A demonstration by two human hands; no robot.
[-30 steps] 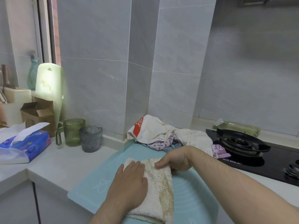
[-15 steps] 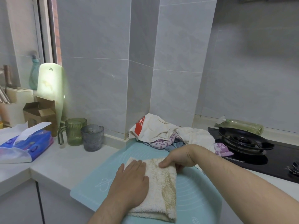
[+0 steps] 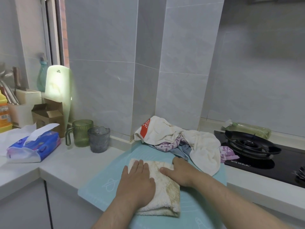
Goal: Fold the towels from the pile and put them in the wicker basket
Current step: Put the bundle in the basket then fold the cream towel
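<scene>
A folded cream towel point(image 3: 168, 194) lies on a teal silicone mat point(image 3: 100, 185) at the front edge of the white countertop point(image 3: 71, 162), with its fold running from six to twelve o'clock. The left hand point(image 3: 137, 182) lies palm down on the towel's nine o'clock half. Its fingers are straight, close together and pointing to twelve o'clock, and they press the cloth flat without gripping it. The left forearm comes in from six o'clock. The right hand point(image 3: 180, 171) rests back upward on the towel's far three o'clock corner. Its thumb is stretched toward nine o'clock across the top layer, and its forearm crosses the mat from five o'clock. The fingers bend down over the far edge with their tips hidden, so I cannot tell whether they pinch the cloth or only press it. The two hands lie near each other but apart, with a strip of towel showing between them. At one o'clock from the towel, just beyond the right hand, the pile of unfolded towels point(image 3: 204, 146) sits against the tiled wall corner. It holds white, purple-patterned and blue cloths. A gas stove point(image 3: 252, 144) stands at three o'clock from the pile. A green mug point(image 3: 81, 133) and a grey cup point(image 3: 99, 139) touch each other at ten o'clock from the towel, and a blue tissue pack point(image 3: 34, 146) lies farther out toward nine o'clock.
</scene>
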